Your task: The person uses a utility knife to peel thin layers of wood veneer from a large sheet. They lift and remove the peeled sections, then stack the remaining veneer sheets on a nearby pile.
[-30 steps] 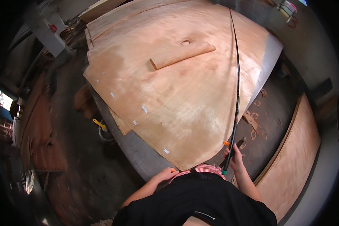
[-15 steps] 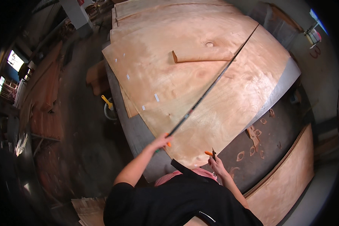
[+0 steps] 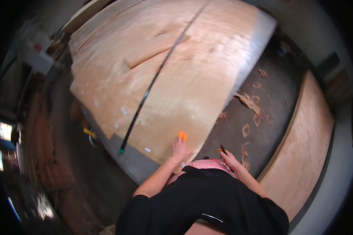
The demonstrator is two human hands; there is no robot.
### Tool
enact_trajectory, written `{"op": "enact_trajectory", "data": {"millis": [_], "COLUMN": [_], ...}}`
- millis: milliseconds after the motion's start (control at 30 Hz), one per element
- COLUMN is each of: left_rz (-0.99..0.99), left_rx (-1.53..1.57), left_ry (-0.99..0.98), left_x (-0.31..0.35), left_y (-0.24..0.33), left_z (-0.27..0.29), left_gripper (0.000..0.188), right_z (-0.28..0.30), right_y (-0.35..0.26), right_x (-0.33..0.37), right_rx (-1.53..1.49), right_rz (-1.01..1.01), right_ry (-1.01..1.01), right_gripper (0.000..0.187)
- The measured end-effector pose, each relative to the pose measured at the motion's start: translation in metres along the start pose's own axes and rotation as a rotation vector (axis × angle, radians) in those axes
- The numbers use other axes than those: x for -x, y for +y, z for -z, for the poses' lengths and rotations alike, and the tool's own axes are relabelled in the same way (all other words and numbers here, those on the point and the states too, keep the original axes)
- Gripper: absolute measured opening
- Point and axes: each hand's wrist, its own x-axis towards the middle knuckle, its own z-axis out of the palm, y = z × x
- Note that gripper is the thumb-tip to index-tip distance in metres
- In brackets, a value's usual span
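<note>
L hand (image 3: 180, 148) lies flat, fingers spread, on near edge of veneer sheet (image 3: 192, 78), gripping nothing, prob. to steady it. R hand (image 3: 228, 157) off sheet at right, closed on small dark tool (image 3: 222, 148). Long straightedge (image 3: 153, 82) rests diagonally on sheet, near-left to far, untouched.

Dim, motion-blurred fisheye view with dark bent edges, brightest on the veneer sheet (image 3: 184, 78).
</note>
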Motion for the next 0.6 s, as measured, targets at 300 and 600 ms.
{"op": "enact_trajectory", "data": {"millis": [300,600], "left_rz": [-0.267,0.063], "left_rx": [-0.353,-0.072], "left_ry": [-0.027,0.084], "left_x": [-0.024,-0.036], "left_y": [0.032,0.020], "left_z": [-0.066,-0.004], "left_gripper": [0.058,0.015], "right_z": [0.108,0.177], "right_y": [0.043,0.054], "right_x": [0.004,-0.039], "right_rx": [-0.311,-0.557], "right_rz": [-0.106,-0.149], "right_ry": [0.031,0.049], "right_gripper": [0.028,0.028]}}
